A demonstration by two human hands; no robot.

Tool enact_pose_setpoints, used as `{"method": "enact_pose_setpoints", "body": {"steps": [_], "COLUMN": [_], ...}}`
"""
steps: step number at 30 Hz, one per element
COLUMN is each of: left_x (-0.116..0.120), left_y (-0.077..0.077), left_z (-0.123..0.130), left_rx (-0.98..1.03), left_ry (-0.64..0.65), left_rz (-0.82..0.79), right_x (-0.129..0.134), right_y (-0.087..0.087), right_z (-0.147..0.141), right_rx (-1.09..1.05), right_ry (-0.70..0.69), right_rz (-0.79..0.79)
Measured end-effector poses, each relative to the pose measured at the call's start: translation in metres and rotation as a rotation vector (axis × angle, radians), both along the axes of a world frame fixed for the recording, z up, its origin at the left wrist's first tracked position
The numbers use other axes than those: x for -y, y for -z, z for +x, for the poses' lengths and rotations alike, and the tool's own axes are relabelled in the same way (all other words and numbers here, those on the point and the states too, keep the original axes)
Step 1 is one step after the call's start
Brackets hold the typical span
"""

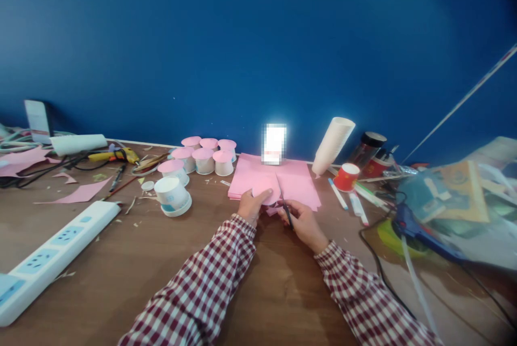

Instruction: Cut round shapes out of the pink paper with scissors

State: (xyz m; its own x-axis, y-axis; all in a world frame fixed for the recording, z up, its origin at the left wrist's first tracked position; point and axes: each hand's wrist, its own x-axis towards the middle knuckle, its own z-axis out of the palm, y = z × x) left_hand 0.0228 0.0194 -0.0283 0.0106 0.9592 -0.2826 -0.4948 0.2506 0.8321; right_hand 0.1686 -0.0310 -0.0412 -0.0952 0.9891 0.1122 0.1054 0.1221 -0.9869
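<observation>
My left hand [252,204] grips a pink paper piece [266,189] with a rounded edge, thumb on top of it. Fingers of my right hand [304,220] are closed round the dark handles of a pair of scissors [287,212]; the blades point away from me, along the right edge of the paper piece. Both hands are at the near edge of a stack of pink paper [299,176]. A small pink scrap [273,210] lies under the paper piece, partly hidden. Whether the blades touch the paper I cannot tell.
Left of the stack stand several paper cups [202,163] with pink tops and a white cup [171,193]. A power strip [60,252] and yellow glue gun [117,156] lie farther left. On the right are stacked cups [333,144], a red cup [346,177] and a blue glue gun [424,235].
</observation>
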Motion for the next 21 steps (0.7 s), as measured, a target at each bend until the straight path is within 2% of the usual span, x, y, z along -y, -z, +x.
{"method": "enact_pose_setpoints", "body": {"steps": [21], "left_x": [-0.0007], "left_y": [-0.0001], "left_z": [-0.0015], "left_rx": [-0.010], "left_ry": [0.019], "left_rz": [0.002], "right_x": [0.0002], "right_y": [-0.0023], "right_z": [-0.0013], "right_rx": [-0.007], "right_ry": [0.000], "right_rz": [0.001]}}
